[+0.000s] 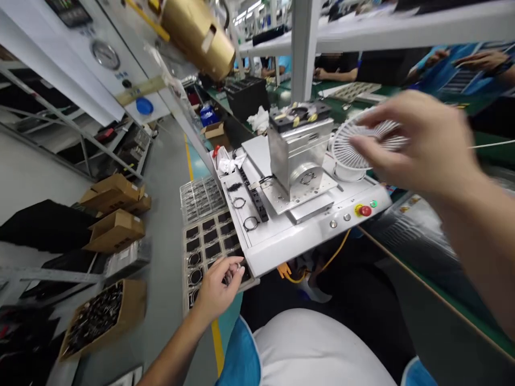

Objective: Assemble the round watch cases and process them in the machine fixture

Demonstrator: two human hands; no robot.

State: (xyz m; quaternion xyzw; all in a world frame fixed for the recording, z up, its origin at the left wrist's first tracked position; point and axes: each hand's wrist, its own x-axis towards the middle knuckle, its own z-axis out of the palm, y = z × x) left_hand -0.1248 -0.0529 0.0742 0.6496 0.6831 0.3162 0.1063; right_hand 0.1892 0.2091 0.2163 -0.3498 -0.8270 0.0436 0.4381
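My left hand (220, 284) is closed in a pinch over the front edge of a clear tray (186, 279). Between its fingertips is a small round metal part (230, 274), mostly covered by the fingers. Round dark parts with metal rims (195, 276) sit in the tray's compartments beside that hand. My right hand (422, 139), smeared by motion, is raised in front of a small white fan (350, 142). Its thumb and fingers are bent and apart, with nothing visible between them. A metal fixture with a round disc (306, 177) stands on the white machine bed to its left.
Two thin black rings (251, 223) lie on the machine bed (273, 246). A red stop button (365, 210) sits on its front edge. A gold cylinder (199, 37) hangs above. Cardboard boxes (116, 230) stand at left. Other people work across the green bench.
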